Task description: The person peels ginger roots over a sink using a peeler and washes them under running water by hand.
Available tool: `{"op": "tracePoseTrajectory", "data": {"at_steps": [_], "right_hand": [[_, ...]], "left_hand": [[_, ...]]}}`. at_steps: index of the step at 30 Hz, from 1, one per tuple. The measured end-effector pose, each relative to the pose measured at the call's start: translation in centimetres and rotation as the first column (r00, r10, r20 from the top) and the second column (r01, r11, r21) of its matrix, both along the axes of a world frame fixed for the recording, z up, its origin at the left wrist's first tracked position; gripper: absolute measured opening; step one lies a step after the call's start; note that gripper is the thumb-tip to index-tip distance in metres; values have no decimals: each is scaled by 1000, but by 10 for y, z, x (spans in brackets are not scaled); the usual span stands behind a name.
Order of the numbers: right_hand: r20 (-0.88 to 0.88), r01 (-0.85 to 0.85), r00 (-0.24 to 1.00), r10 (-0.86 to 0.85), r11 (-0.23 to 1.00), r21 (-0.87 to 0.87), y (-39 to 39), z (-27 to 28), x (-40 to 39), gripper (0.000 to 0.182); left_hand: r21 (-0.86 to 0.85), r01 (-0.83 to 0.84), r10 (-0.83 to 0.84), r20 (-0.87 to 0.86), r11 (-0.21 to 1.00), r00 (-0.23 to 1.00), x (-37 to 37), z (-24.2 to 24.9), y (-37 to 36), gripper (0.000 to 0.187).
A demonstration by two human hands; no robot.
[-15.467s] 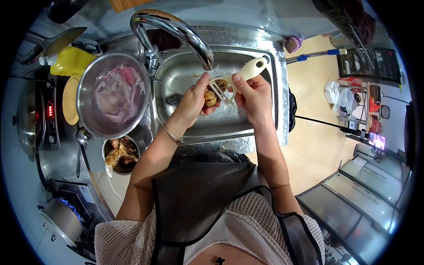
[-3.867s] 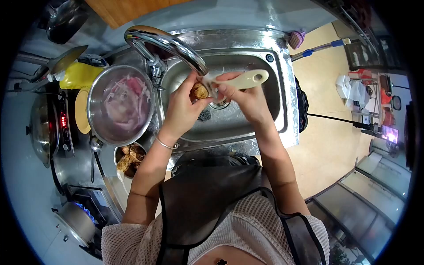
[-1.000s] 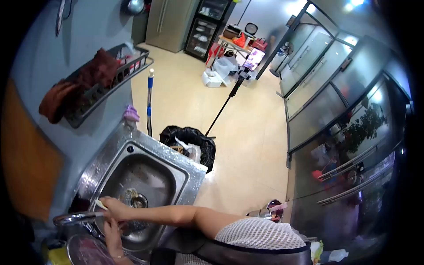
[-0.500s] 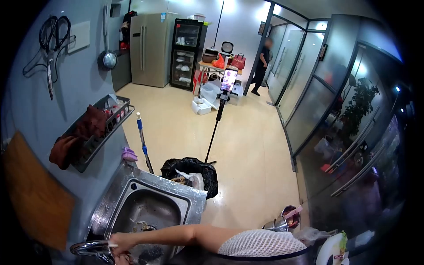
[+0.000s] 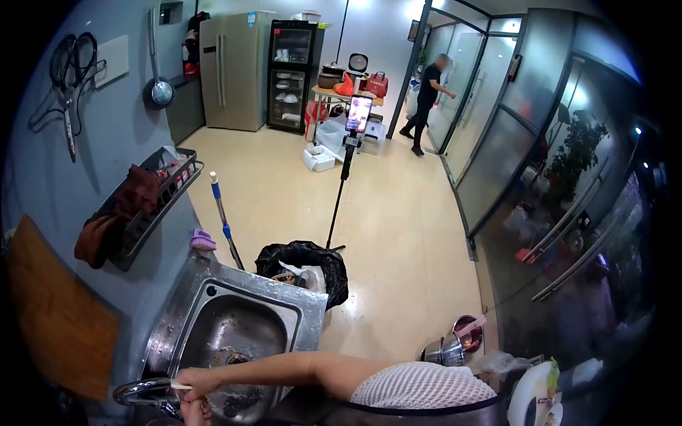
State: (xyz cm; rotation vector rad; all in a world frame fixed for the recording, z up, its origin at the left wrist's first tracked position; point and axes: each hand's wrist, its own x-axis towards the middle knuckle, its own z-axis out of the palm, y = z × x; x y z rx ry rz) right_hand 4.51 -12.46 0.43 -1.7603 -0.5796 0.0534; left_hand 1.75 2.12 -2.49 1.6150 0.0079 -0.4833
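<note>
My right hand [image 5: 199, 381] reaches across from the right, beside the curved metal faucet [image 5: 142, 389] at the sink's near left corner. Its fingers are closed on a thin pale stick-like piece [image 5: 181, 385], whose kind I cannot make out. Just below, my left hand [image 5: 195, 410] is closed too, close against the right one; what it holds, if anything, is hidden. Under the forearm lies the steel sink [image 5: 241, 323], with brownish scraps [image 5: 231, 357] around its drain and a dark clump [image 5: 241, 401] nearer me.
Beyond the sink stands a black-lined trash bin [image 5: 337, 273], with a phone on a tripod [image 5: 359, 113] behind it. A mop handle [image 5: 220, 206] leans near the wall rack [image 5: 160, 202]. Metal pots [image 5: 447, 351] are on the right. A person [image 5: 426, 99] walks near the glass doors.
The view has shifted slightly. My hands stay by the faucet, the left one now showing more as a fist. The far person has stepped further in, one arm raised forward.
</note>
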Motion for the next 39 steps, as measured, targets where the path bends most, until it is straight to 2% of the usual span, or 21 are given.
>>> {"op": "tracePoseTrajectory", "data": {"at_steps": [1, 2, 4, 7, 8, 10, 12, 14, 16, 18, 19, 22, 24, 25, 28, 30, 31, 33, 35, 37, 39], "right_hand": [[42, -110, 993, 108, 992, 58, -3, 2, 0, 20], [43, -110, 993, 108, 992, 58, -3, -2, 0, 20], [35, 95, 995, -94, 995, -28, 0, -14, 3, 21], [16, 217, 976, -217, 973, -75, 1, -22, 4, 22], [16, 219, 976, -219, 973, -73, 1, -22, 5, 22], [-196, 277, 940, -278, 960, -32, -1, -19, 6, 25], [-165, 243, 955, -245, 970, -33, -5, -12, 5, 25], [-140, 206, 968, -209, 978, -33, -8, -3, -1, 25], [-70, 44, 997, -44, 999, -4, -12, 10, -8, 23], [-42, 8, 999, -7, 1000, 21, -9, 13, -12, 22], [-13, -33, 999, 34, 999, 40, -8, 14, -13, 21], [-89, 52, 995, -44, 995, 90, -3, 18, -17, 22], [-92, 101, 991, -96, 994, 46, -1, 19, -18, 22], [-92, 150, 984, -150, 989, 1, 0, 18, -18, 23], [-115, 270, 956, -271, 963, -26, 7, 4, -13, 23], [-129, 308, 942, -310, 951, -40, 9, -3, -9, 23], [-142, 344, 926, -348, 937, -56, 10, -6, -7, 23], [-146, 362, 921, -361, 932, -19, 8, -9, -6, 21], [-151, 380, 916, -373, 925, 18, 8, -10, -6, 20], [-357, 373, 879, -315, 922, 105, 5, -4, -7, 22], [-320, 388, 883, -342, 917, 92, 8, -12, -4, 22]], "left_hand": [[-6, -4, 4, 4, 1000, 1000, 0, 2, -2, 23], [-13, -6, 6, 8, 1000, 1000, 0, 2, -3, 23], [-12, -7, 7, 20, 1000, 1000, -1, 2, -2, 22], [17, 22, -23, 50, 1000, 998, 4, -10, -1, 24], [29, 32, -34, 60, 999, 998, 6, -16, 0, 25], [56, 47, -51, 78, 997, 996, 11, -31, 6, 27], [70, 43, -49, 93, 997, 994, 11, -34, 7, 31], [0, -18, 18, 101, 1000, 995, 4, -25, 2, 34], [-69, -73, 80, 107, 995, 991, 0, -18, -1, 37], [-97, -315, 316, -7, 944, 949, 1, -16, -3, 41], [-97, -315, 315, -7, 944, 949, 0, -12, -6, 41], [-142, -393, 397, -6, 908, 918, 0, -8, -9, 43], [122, -430, 435, -23, 895, 900, 15, -34, 2, 46], [123, -430, 435, -23, 895, 900, 21, -47, 7, 46], [-27, -421, 421, 21, 907, 907, 23, -59, 9, 51], [200, -407, 303, 405, 891, 863, 11, -42, 0, 54], [200, -407, 303, 405, 891, 863, 11, -42, 1, 54], [159, -290, 203, 414, 944, 887, 9, -36, -1, 55], [114, -290, 220, 412, 950, 884, 1, -25, -11, 54], [68, -289, 237, 410, 955, 881, -2, -21, -15, 53], [-215, -264, 304, 186, 940, 934, 1, -23, -12, 47]]}}
